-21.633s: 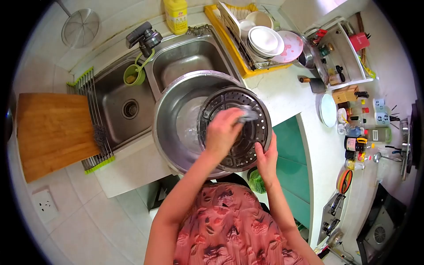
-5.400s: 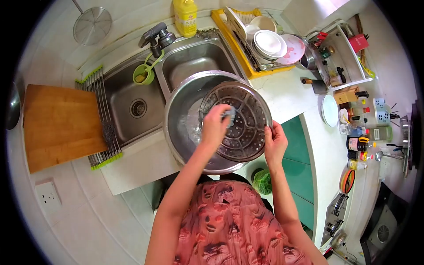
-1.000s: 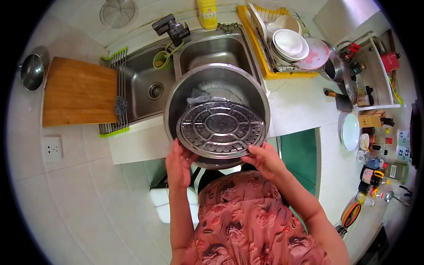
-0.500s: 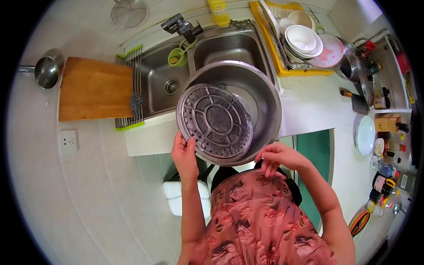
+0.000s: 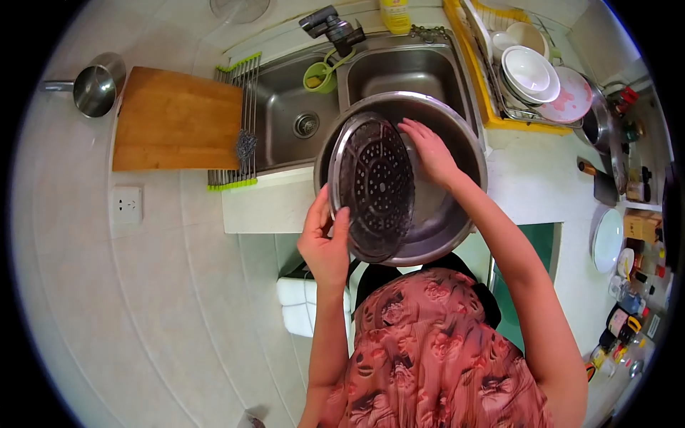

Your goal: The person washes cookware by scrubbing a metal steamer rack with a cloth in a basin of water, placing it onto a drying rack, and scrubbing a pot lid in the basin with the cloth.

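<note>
A round perforated steamer rack [image 5: 378, 187] stands tilted steeply inside a large metal basin [image 5: 472, 214]. My left hand [image 5: 325, 235] grips its lower left rim, thumb on the near face. Reaching over the basin, my right hand [image 5: 430, 151] has its fingers stretched out beside the rack's upper right edge. I cannot tell whether those fingertips touch the rack's hidden side. The basin sits at the front of the double sink [image 5: 285, 135], overlapping its near edge.
A wooden cutting board [image 5: 178, 121] and a roll-up drying rack [image 5: 248, 93] lie left of the sink. The faucet [image 5: 332, 30] and a green strainer cup [image 5: 320, 77] are behind. At right are a dish rack with bowls [image 5: 528, 71], a cleaver [image 5: 604, 184] and several bottles.
The steamer rack has tipped up from lying nearly flat to a steep tilt, its left rim still in my left hand. My right hand has moved from the basin's near rim up over its inside.
</note>
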`<state>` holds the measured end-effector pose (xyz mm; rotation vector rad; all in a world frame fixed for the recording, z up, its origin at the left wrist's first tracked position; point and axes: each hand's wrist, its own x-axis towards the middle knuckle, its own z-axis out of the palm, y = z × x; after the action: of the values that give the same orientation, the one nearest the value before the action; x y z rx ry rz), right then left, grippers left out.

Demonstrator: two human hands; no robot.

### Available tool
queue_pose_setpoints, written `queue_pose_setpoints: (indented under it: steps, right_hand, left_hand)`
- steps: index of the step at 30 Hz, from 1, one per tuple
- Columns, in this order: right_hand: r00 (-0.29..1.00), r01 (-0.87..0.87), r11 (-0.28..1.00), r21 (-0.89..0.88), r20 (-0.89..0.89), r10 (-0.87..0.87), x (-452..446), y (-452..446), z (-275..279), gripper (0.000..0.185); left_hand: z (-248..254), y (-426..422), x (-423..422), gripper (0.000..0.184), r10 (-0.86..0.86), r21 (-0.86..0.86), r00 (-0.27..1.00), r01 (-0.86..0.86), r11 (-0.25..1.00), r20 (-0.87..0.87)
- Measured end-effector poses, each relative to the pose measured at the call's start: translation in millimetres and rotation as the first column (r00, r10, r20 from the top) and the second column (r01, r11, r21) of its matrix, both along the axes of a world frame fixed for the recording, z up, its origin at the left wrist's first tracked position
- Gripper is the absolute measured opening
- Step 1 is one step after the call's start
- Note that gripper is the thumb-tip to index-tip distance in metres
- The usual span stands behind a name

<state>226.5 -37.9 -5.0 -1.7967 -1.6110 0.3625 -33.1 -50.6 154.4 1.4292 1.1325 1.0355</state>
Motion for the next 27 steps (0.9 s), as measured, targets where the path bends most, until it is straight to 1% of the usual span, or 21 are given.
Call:
queue_pose_setpoints:
  steps: [1,2,3,4,5,6,8,9,12,13,16,17,20,21,24,25,27]
  right_hand:
    - [1.0,-0.014,1.0,-0.011,-0.002,0.014,1,6,-12,0.054]
    - [1.0,-0.028,0.999,-0.021,-0.002,0.028,1,11,-24,0.056]
    - [0.988,0.004,0.993,-0.114,-0.154,-0.021,-2,11,-23,0.06]
    - [0.998,-0.022,0.994,-0.108,-0.059,0.015,-2,9,-27,0.06]
    - [0.998,-0.043,0.994,-0.104,0.038,0.048,2,6,-32,0.06]
    - [0.988,-0.063,0.993,-0.102,0.135,0.077,4,3,-32,0.06]
    - [0.99,-0.077,0.988,-0.134,0.109,0.092,5,-4,-33,0.059]
    - [0.991,-0.079,0.986,-0.149,0.098,0.095,6,-7,-27,0.058]
    - [0.989,-0.065,0.962,-0.266,0.109,0.097,3,-10,-11,0.052]
    - [0.995,-0.059,0.953,-0.298,0.063,0.082,4,-8,-11,0.063]
    - [0.995,-0.001,0.991,-0.131,-0.098,-0.012,-2,-4,-8,0.066]
    - [0.99,-0.016,0.995,-0.094,-0.139,0.003,-2,-1,-16,0.071]
    - [0.995,-0.056,0.994,-0.09,-0.089,0.048,-8,5,-42,0.072]
    - [0.996,-0.024,0.996,-0.088,-0.092,0.016,-14,3,-35,0.059]
    - [0.998,-0.025,0.964,-0.266,-0.057,0.01,-15,1,-32,0.04]
    - [0.999,0.002,0.971,-0.238,-0.04,-0.012,-15,-2,-29,0.025]
    - [0.984,0.094,0.888,-0.451,0.176,-0.015,-10,-5,-15,0.023]
  left_hand:
    - [0,0,0,0.052,-0.026,-0.058,0.999,0.027,0.998,0.025]
    - [-1,0,3,0.054,-0.036,-0.02,0.999,0.037,0.999,0.025]
    - [-1,-1,9,0.055,-0.046,0.017,0.999,0.046,0.999,0.025]
    - [3,-3,14,0.057,-0.059,0.053,0.998,0.057,0.997,0.025]
    - [11,-6,16,0.058,-0.09,-0.007,0.996,0.09,0.996,0.011]
    - [10,-6,16,0.058,-0.07,0.003,0.997,0.07,0.998,-0.014]
    - [8,-6,18,0.056,-0.035,0.023,0.998,0.037,0.999,-0.061]
    - [11,-6,19,0.054,-0.021,-0.029,0.998,0.019,0.999,-0.053]
    - [19,-8,21,0.053,-0.026,-0.003,0.996,0.026,1.0,-0.088]
    - [20,-9,20,0.051,-0.034,0.016,0.995,0.036,0.999,-0.091]
    - [18,-12,18,0.05,-0.028,-0.006,0.998,0.027,1.0,-0.059]
    - [14,-12,17,0.05,-0.026,0.013,0.999,0.027,1.0,-0.041]
    - [12,-9,16,0.05,-0.006,0.043,0.999,0.007,0.999,-0.038]
    - [10,-8,15,0.051,0.01,0.045,0.999,-0.008,0.999,-0.048]
    - [20,-6,15,0.052,0.073,0.056,0.99,-0.067,0.996,-0.12]
    - [25,-5,16,0.052,0.081,0.038,0.992,-0.078,0.996,-0.094]
    - [28,-2,17,0.052,0.094,0.024,0.995,-0.093,0.995,-0.044]
